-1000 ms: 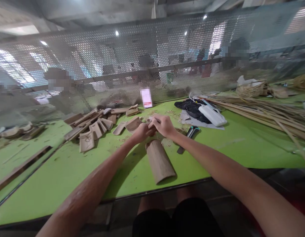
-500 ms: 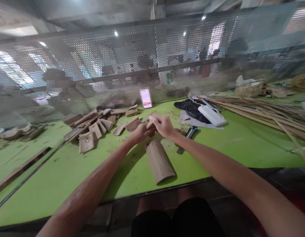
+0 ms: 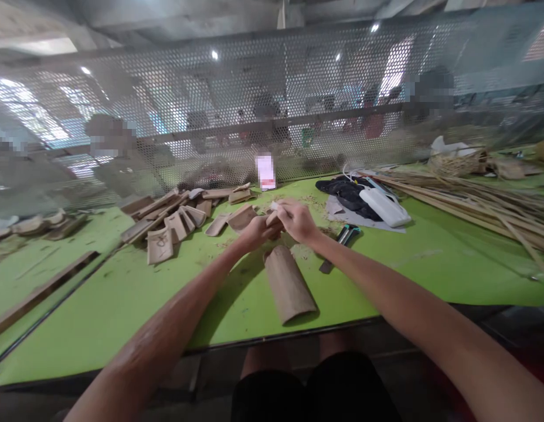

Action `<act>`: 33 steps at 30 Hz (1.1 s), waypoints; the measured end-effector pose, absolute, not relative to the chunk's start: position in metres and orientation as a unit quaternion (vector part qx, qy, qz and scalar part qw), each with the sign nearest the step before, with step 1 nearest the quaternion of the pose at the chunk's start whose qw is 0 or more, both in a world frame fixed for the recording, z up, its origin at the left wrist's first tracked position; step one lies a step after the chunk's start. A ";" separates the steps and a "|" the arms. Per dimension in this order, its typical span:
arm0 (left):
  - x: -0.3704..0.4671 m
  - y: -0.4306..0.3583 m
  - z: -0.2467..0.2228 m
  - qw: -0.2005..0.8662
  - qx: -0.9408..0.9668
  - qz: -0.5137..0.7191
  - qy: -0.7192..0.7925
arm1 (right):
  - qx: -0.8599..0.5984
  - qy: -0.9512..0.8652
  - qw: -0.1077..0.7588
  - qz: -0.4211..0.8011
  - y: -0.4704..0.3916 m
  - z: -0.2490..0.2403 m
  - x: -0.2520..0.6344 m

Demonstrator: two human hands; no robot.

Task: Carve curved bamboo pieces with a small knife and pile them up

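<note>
Over the middle of the table, my left hand [image 3: 255,232] is closed round a small bamboo piece [image 3: 272,218], much of it covered by fingers. My right hand [image 3: 302,223] meets it there, its fingers closed and pressed against that piece. A small white piece [image 3: 274,206] pokes out at the right fingertips; its kind is too small to tell. Just below both hands a half-round bamboo section [image 3: 290,287] lies with its curved side up. Beside my right forearm is a tool with a teal-edged head [image 3: 350,232] and a dark flat end.
Cut bamboo pieces [image 3: 160,245] are heaped at the left. A lit phone [image 3: 265,170] leans on the perforated screen [image 3: 237,88]. To the right lie a black cloth [image 3: 346,196], a white power bank-like block [image 3: 388,208] and long bamboo strips [image 3: 465,205]. People sit beyond the screen.
The whole view has shifted slightly, so things sit a little further right and higher. My hands stay together on the small bamboo piece, with only a slight change in finger position.
</note>
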State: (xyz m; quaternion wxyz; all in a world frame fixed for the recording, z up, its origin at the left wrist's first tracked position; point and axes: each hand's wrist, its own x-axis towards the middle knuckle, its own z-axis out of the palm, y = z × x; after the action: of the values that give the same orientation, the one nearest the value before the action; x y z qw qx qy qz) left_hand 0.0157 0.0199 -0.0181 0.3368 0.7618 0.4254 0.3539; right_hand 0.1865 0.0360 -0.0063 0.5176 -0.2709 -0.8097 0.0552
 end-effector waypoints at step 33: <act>0.015 0.020 -0.018 0.377 0.734 0.374 0.423 | -0.410 -0.773 0.476 0.089 0.041 -0.008 0.193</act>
State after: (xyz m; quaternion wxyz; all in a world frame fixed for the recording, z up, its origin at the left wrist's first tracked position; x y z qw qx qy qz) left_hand 0.0150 0.0199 -0.0181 0.3766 0.7342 0.4230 0.3745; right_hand 0.1932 0.0413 -0.0075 0.4759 -0.4102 -0.7729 0.0893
